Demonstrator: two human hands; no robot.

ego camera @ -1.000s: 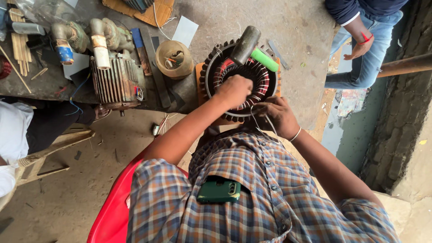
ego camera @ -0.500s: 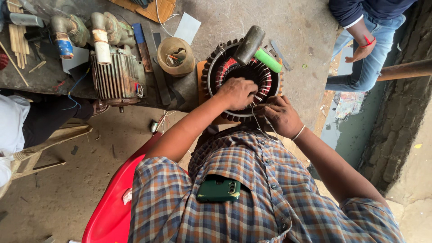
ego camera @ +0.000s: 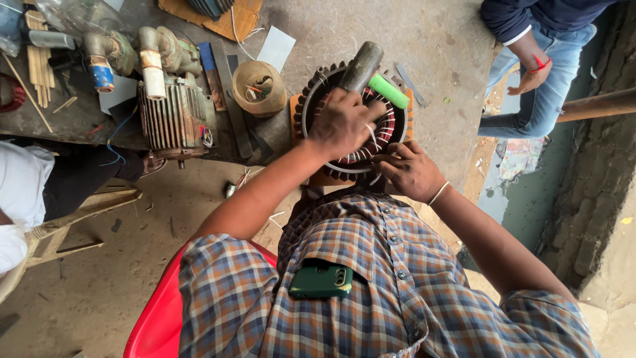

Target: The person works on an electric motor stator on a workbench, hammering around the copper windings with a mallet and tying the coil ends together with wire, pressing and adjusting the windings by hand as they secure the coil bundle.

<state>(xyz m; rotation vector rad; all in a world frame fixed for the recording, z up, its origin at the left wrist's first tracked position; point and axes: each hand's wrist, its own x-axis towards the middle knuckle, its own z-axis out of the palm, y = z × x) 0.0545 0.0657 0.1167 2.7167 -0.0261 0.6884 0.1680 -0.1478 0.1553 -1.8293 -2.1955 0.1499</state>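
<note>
a blue label band [ego camera: 103, 73] wraps the grey pipe [ego camera: 99, 50], top left.

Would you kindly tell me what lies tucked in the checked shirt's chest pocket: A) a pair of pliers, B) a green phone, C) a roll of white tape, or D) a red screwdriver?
B: a green phone with its camera lenses showing sits in the pocket of the checked shirt, below the hands at the stator.
</note>
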